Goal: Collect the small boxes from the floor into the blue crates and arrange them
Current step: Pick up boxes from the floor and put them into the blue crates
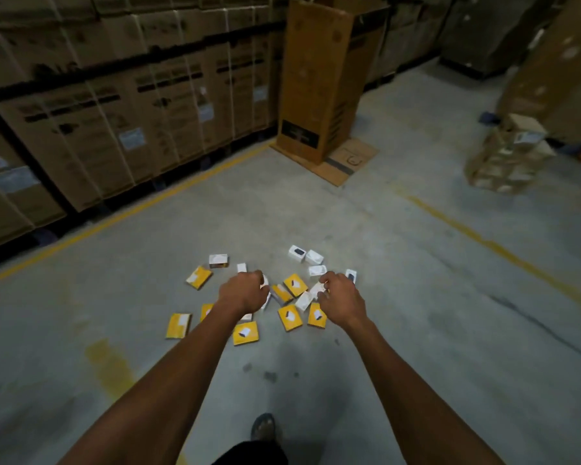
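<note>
Below the camera, both hands reach over the scattered small yellow and white cardboard boxes (287, 317) on the grey concrete floor (416, 297). Left hand (244, 293) curled, right hand (341, 302) loosely curled; holds unclear. Boxes directly beneath, equally near. No blue crates visible.

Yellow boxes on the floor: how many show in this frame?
8 at least. Far left; lower left; one half behind the left forearm; bottom centre; two between the hands; two below the right hand. The hands may hide more.
</note>
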Demonstrator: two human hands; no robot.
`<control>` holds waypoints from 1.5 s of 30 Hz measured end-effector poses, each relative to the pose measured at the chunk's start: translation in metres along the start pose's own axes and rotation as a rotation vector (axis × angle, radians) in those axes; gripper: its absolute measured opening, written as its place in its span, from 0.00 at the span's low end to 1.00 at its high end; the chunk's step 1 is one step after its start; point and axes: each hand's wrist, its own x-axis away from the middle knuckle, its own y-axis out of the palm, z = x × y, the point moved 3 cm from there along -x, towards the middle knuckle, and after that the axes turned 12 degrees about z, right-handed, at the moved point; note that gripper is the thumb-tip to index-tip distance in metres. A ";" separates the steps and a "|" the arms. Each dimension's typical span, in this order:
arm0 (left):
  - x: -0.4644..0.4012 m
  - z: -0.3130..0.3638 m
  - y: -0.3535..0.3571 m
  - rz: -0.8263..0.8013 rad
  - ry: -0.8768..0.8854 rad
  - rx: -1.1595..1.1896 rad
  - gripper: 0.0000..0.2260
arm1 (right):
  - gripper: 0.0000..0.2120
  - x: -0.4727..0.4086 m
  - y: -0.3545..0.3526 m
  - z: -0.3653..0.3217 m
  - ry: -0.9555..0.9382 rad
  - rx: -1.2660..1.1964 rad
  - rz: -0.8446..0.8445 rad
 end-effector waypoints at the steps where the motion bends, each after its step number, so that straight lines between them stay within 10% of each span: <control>1: -0.013 0.007 0.002 -0.003 -0.003 0.002 0.17 | 0.15 -0.012 -0.004 0.006 -0.005 0.006 -0.005; 27: -0.132 0.022 0.086 0.154 -0.561 0.035 0.18 | 0.17 -0.231 0.115 0.025 -0.639 -0.141 -0.322; 45: -0.186 -0.190 0.410 0.192 -0.708 0.014 0.18 | 0.26 -0.247 0.515 0.067 -0.817 -0.083 -0.474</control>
